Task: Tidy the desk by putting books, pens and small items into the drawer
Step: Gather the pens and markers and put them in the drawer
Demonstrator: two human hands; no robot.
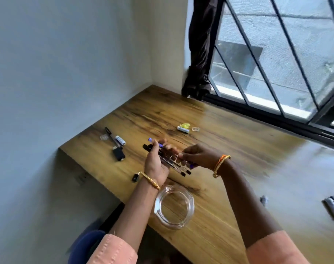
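Above the wooden desk (210, 134) my left hand (156, 162), palm up, grips a bundle of pens (173, 164) with black and blue caps. My right hand (197, 156) pinches the same bundle from the right side. On the desk to the left lie a black pen (111, 135), a small white tube (120, 140), a clear cap (103, 137) and a black lighter-like item (118, 154). A small black piece (135, 176) sits near the desk's left edge by my left wrist. No drawer is visible.
A glass ashtray (174, 206) stands close to the front edge under my arms. Further back lie a white tube (183, 129), yellow crumpled paper (185, 125) and a clear cap (195, 129). A window with bars and a dark curtain (200, 54) are behind. A grey object (333, 206) is at the right.
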